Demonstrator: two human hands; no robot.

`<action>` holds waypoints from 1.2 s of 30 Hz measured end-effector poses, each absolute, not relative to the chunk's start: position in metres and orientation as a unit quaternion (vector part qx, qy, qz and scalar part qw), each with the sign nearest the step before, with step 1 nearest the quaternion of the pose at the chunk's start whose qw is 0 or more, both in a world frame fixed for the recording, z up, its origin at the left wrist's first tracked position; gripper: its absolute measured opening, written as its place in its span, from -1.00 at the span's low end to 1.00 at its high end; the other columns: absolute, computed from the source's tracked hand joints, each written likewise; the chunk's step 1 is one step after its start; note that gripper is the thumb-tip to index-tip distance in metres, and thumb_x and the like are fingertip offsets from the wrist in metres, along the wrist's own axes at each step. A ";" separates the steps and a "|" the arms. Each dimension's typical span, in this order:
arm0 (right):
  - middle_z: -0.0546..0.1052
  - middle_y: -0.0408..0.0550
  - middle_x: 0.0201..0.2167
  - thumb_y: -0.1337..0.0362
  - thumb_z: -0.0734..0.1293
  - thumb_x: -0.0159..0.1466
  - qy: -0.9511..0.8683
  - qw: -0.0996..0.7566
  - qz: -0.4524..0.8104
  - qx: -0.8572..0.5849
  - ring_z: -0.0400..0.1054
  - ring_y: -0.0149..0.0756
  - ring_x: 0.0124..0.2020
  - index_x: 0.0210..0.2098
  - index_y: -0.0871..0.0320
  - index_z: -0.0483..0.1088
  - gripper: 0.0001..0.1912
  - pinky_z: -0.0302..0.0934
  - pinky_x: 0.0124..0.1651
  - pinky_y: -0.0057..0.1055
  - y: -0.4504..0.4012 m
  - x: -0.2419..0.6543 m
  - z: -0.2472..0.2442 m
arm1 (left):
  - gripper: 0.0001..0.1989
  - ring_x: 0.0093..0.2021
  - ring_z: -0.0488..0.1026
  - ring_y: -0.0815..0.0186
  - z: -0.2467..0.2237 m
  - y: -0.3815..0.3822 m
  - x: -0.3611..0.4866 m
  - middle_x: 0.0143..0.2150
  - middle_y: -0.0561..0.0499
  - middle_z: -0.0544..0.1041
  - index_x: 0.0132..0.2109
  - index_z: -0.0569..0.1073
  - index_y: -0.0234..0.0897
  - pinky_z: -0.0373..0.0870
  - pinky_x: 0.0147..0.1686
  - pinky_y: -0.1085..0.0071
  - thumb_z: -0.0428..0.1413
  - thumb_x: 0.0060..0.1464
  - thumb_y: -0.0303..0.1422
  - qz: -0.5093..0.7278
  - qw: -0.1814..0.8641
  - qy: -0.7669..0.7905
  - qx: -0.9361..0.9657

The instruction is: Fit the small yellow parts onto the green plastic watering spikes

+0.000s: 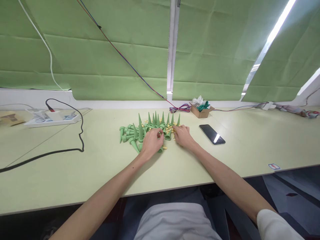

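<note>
A heap of green plastic cone spikes point(141, 130) with ribbed caps lies on the table, some upright with tips up, others on their sides. My left hand point(152, 142) is at the front of the heap, thumb and forefinger curled together; whatever is between them is hidden. Small yellow pieces point(169, 129) are scattered among the spikes on the right. Over these, my right hand point(183, 136) has its fingers bent and drawn together at the heap's right edge; its fingertips are too small to read clearly. A green spike point(168, 135) lies between both hands, its open end towards me.
A black phone point(212, 134) lies right of my right hand. Behind it stands a small cardboard box point(200, 112) with plastic and green material, beside a coiled cable point(180, 108). A power strip point(53, 120) and black cord point(81, 133) are at left.
</note>
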State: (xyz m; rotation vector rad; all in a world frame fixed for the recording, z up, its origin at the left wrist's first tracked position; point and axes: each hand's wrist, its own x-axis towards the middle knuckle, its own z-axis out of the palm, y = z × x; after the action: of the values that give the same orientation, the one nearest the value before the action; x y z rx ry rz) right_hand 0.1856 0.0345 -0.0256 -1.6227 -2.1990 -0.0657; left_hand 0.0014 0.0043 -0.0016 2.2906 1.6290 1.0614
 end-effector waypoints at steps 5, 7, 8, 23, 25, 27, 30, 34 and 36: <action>0.55 0.16 -0.06 0.40 0.11 0.33 -0.788 0.189 -0.023 -0.585 0.25 0.00 0.01 0.08 0.21 0.36 -0.62 -0.05 0.00 -0.17 0.034 0.185 -0.025 | -0.81 -0.40 0.39 0.28 -0.001 0.004 0.003 -0.38 0.02 0.49 -0.25 0.52 -0.24 0.27 -0.30 0.35 0.01 0.15 -0.34 0.364 0.070 0.527 0.765; 0.55 0.16 -0.07 0.40 0.11 0.33 -0.788 0.188 -0.023 -0.586 0.26 -0.01 0.00 0.07 0.21 0.37 -0.63 -0.06 0.00 -0.18 0.034 0.185 -0.025 | -0.81 -0.40 0.39 0.28 0.000 0.004 0.003 -0.39 0.02 0.49 -0.26 0.52 -0.24 0.27 -0.31 0.35 0.01 0.15 -0.34 0.366 0.073 0.524 0.765; 0.55 0.16 -0.07 0.40 0.11 0.33 -0.787 0.188 -0.024 -0.586 0.26 -0.01 0.00 0.06 0.21 0.37 -0.64 -0.06 0.00 -0.18 0.034 0.185 -0.025 | -0.81 -0.40 0.39 0.28 0.000 0.003 0.003 -0.39 0.02 0.49 -0.26 0.52 -0.24 0.27 -0.32 0.36 0.01 0.15 -0.34 0.367 0.075 0.523 0.765; 0.54 0.10 -0.09 0.43 0.16 0.30 -0.789 0.212 -0.032 -0.576 0.26 -0.07 -0.03 -0.07 0.19 0.43 -0.71 -0.07 -0.01 -0.23 0.039 0.184 -0.028 | -0.80 -0.39 0.40 0.27 -0.001 0.003 0.003 -0.40 0.01 0.50 -0.27 0.52 -0.25 0.28 -0.32 0.36 0.00 0.15 -0.34 0.372 0.072 0.516 0.768; 0.54 0.11 -0.09 0.40 0.17 0.31 -0.790 0.213 -0.030 -0.574 0.26 -0.07 -0.03 -0.08 0.19 0.44 -0.73 -0.06 -0.01 -0.24 0.039 0.184 -0.028 | -0.80 -0.39 0.40 0.27 0.000 0.003 0.003 -0.40 0.01 0.50 -0.27 0.52 -0.25 0.28 -0.31 0.36 0.01 0.15 -0.34 0.373 0.073 0.515 0.769; 0.54 0.11 -0.09 0.38 0.18 0.33 -0.791 0.211 -0.028 -0.574 0.26 -0.07 -0.03 -0.08 0.19 0.44 -0.74 -0.05 -0.01 -0.24 0.039 0.184 -0.028 | -0.80 -0.38 0.40 0.27 0.000 0.003 0.003 -0.39 0.01 0.50 -0.27 0.52 -0.25 0.29 -0.30 0.35 0.01 0.15 -0.34 0.372 0.074 0.515 0.769; 0.55 0.11 -0.10 0.37 0.19 0.34 -0.791 0.208 -0.023 -0.575 0.26 -0.08 -0.03 -0.11 0.19 0.44 -0.77 -0.05 0.00 -0.23 0.039 0.184 -0.027 | -0.80 -0.38 0.40 0.27 0.000 0.003 0.003 -0.39 0.00 0.50 -0.26 0.52 -0.25 0.29 -0.31 0.36 0.00 0.15 -0.34 0.371 0.076 0.515 0.769; 0.55 0.11 -0.11 0.34 0.22 0.33 -0.792 0.213 -0.018 -0.571 0.25 -0.07 -0.03 -0.14 0.18 0.44 -0.81 -0.05 0.02 -0.22 0.039 0.183 -0.027 | -0.80 -0.38 0.40 0.27 -0.001 0.003 0.003 -0.39 0.00 0.50 -0.26 0.52 -0.25 0.29 -0.31 0.35 0.01 0.16 -0.34 0.370 0.074 0.516 0.769; 0.56 0.10 -0.11 0.34 0.22 0.33 -0.793 0.215 -0.017 -0.570 0.25 -0.07 -0.03 -0.14 0.18 0.44 -0.82 -0.05 0.02 -0.22 0.039 0.183 -0.027 | -0.80 -0.38 0.40 0.27 -0.002 0.003 0.003 -0.39 0.00 0.50 -0.26 0.52 -0.25 0.29 -0.31 0.35 0.01 0.16 -0.34 0.372 0.075 0.515 0.769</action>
State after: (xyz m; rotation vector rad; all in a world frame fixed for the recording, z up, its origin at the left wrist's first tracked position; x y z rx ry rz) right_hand 0.1830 0.0386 -0.0273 -1.5817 -2.1979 -0.0459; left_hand 0.0027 0.0034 -0.0018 2.3057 1.5445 1.1147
